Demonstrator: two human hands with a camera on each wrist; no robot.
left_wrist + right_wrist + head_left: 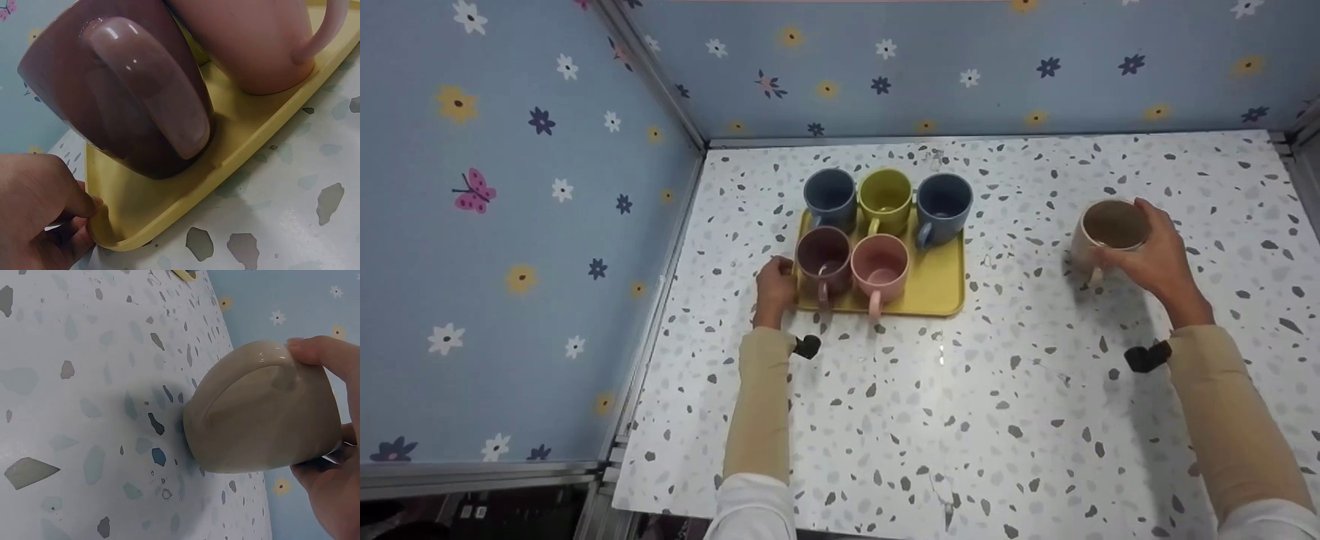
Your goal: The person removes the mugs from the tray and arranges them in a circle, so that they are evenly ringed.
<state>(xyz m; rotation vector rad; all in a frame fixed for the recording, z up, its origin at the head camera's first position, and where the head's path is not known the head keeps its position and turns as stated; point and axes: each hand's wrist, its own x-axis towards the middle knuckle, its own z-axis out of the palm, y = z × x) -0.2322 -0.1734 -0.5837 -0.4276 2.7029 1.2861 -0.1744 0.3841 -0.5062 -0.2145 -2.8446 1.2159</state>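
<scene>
Head view: even light, small glare spot on tabletop [997,442]. Left wrist: dim, highlights on brown mug [149,90]. Right wrist: soft shadow beside beige mug [259,422].

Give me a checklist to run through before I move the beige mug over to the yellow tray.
1. Right hand grips the beige mug: ok, thumb and fingers are around it.
2. Left hand steadies the yellow tray: ok, it pinches the left edge near the front corner.
3. Mugs on the tray upright: ok, all five.
4. Room on the tray: ok, the front right corner is bare.
5. Path across the table: ok, nothing stands between beige mug and tray.
6. Beige mug's base clear of the table: cannot tell.
</scene>
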